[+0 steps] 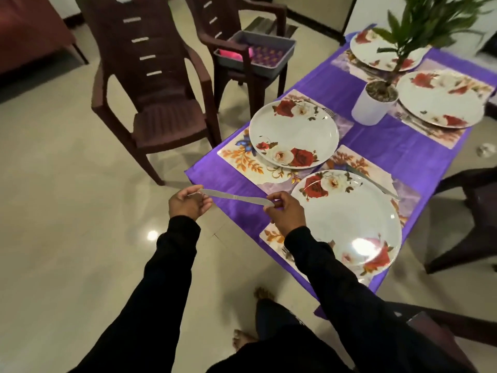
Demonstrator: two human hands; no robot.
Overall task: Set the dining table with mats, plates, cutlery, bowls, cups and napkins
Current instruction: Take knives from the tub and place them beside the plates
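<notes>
A silver table knife (234, 197) spans between both hands, above the near left corner of the purple-clothed table (382, 146). My left hand (188, 203) grips one end and my right hand (285, 214) pinches the other, beside the nearest floral plate (347, 219) on its floral mat (271, 235). Another piece of cutlery (376, 184) lies on the mat at that plate's far side. A second plate (293, 133) sits on a mat (242, 160) beyond, with cutlery (330, 112) peeking out behind it. Two more plates (441, 98) (384, 51) stand on mats at the far end.
A potted plant in a white pot (373, 106) stands mid-table. A grey tray (255, 53) with pink items rests on a brown plastic chair (242, 44). Another brown chair (158, 103) stands left of the table, and one more chair (468, 208) is on the right. My bare feet (242, 337) are on the tiled floor.
</notes>
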